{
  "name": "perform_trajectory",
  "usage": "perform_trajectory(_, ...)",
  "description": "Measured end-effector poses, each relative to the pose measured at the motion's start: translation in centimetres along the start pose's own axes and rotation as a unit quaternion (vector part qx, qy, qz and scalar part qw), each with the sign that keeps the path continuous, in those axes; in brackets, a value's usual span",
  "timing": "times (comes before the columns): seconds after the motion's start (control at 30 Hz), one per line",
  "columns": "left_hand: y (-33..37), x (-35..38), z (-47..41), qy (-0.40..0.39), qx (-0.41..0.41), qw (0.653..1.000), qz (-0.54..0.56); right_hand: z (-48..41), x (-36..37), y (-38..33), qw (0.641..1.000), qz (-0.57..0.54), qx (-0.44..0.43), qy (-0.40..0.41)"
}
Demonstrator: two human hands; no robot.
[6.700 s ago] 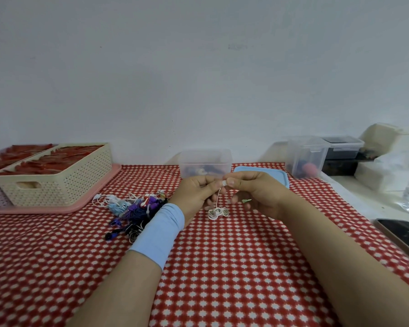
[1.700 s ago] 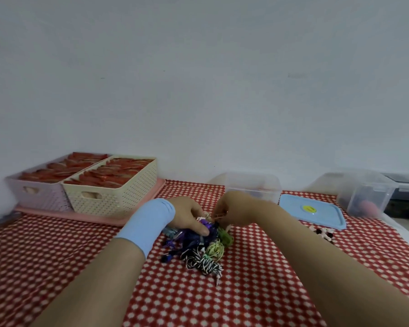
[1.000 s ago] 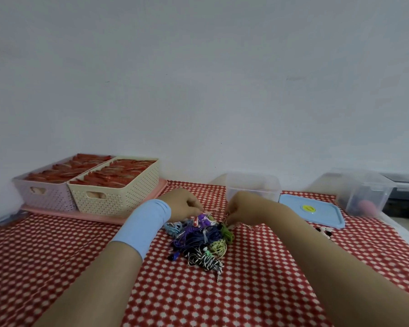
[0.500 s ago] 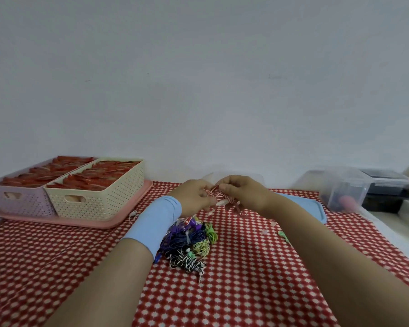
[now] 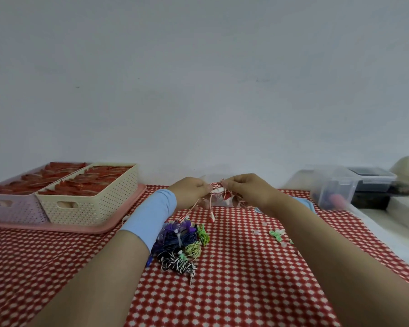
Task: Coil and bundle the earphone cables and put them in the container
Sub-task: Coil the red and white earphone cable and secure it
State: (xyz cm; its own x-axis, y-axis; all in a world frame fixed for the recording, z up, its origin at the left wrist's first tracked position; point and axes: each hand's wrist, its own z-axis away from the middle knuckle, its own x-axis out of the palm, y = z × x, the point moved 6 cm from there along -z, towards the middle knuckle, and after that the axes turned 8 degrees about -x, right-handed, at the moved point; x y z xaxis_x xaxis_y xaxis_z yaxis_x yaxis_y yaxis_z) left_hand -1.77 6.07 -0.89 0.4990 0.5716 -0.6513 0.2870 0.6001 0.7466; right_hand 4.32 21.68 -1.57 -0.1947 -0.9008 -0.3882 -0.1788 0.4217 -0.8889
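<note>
My left hand (image 5: 189, 191) and my right hand (image 5: 245, 190) are raised above the table and together pinch a red-and-white striped earphone cable (image 5: 219, 190). Its loose ends and earbuds dangle down toward the cloth. Below my left wrist lies a pile of tangled earphone cables (image 5: 181, 244) in purple, blue, green and black-and-white. The clear plastic container (image 5: 222, 202) stands right behind my hands and is mostly hidden by them. Part of its blue lid (image 5: 304, 202) shows past my right forearm.
Cream basket (image 5: 90, 200) and pale purple basket (image 5: 12, 206) with red items sit on a pink tray (image 5: 80, 228) at left. Small green and clear bits (image 5: 278, 233) lie on the checkered cloth. Clear storage boxes (image 5: 332, 192) and a white side surface stand at right.
Both hands lifted a red-and-white cable out of the pile and raised it in front of the container. My view shifted slightly right.
</note>
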Motion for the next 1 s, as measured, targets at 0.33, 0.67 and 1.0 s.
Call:
perform_trajectory(0.33,2.9,0.9,0.2,-0.061,-0.005,0.940,0.335,1.4,-0.1,1.0,0.989,-0.115,0.073,-0.062)
perform_trajectory(0.67,1.6,3.0,-0.1,-0.005,-0.033,0.966,0.258,4.0,-2.6,2.0,0.986,-0.117,0.109,-0.056)
perform_trajectory(1.0,1.8,7.1,1.0,-0.085,0.006,0.974,-0.211,7.9,-4.9,3.9,0.939,0.189,0.187,-0.217)
